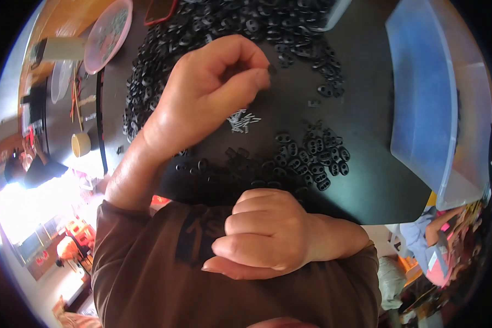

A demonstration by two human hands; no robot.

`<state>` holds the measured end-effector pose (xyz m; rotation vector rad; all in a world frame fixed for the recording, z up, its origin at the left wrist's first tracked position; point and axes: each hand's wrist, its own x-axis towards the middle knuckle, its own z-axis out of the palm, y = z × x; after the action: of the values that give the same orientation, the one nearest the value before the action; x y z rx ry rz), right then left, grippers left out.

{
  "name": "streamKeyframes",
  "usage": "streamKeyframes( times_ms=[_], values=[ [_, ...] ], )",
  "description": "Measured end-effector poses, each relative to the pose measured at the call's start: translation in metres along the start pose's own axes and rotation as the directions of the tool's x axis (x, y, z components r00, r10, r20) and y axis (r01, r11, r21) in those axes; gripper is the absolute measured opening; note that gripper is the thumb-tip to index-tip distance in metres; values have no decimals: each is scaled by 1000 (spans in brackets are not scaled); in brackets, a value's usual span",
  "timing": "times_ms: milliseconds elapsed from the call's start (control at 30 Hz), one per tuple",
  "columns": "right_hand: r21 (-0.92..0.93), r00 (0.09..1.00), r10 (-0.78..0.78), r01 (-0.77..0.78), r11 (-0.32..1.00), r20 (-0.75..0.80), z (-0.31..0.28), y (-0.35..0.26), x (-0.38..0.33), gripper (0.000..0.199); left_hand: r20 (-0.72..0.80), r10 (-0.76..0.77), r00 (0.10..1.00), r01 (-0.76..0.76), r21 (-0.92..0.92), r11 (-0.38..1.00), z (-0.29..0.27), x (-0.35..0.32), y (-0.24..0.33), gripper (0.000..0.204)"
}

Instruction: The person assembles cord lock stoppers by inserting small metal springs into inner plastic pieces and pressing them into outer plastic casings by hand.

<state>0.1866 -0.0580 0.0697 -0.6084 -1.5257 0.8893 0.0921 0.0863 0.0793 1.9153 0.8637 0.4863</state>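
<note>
My left hand [213, 93] reaches over a black table [366, 180], thumb and fingers pinched on a small black plastic piece [271, 69]. Just below its fingertips lies a little heap of short silvery metal pins [244, 121]. A big pile of black two-hole plastic pieces [229, 27] spreads across the far side of the table. A smaller group of the same pieces [318, 156] lies nearer me, to the right. My right hand [268, 235] is curled into a fist close to my chest at the table's near edge, above my brown sleeve [147, 262]. Nothing shows in the fist.
A clear plastic bin [426, 98] with a blue inside stands along the right side. At far left are a pink bowl [108, 34], a roll of tape [81, 144] and a red flat device [159, 10]. Other people sit at lower left and lower right.
</note>
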Motion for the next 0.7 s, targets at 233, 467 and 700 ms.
streamKeyframes(
  times_ms=[233, 467, 700],
  values=[
    [-49, 982, 88, -81, 996, 170, -2, -2, 5, 22, 26, -307, 951, 239, -691, 682, -12, -100, -15, 6],
    [-69, 966, 153, -142, 988, 207, 6, 15, 8, 21, -228, -461, 857, 182, -703, 687, -35, -161, -56, 3],
    [-114, 952, 157, -131, 985, 262, 24, 16, 17, 20, -569, -443, 693, 40, -583, 812, -85, -205, -97, 8]
  ],
)
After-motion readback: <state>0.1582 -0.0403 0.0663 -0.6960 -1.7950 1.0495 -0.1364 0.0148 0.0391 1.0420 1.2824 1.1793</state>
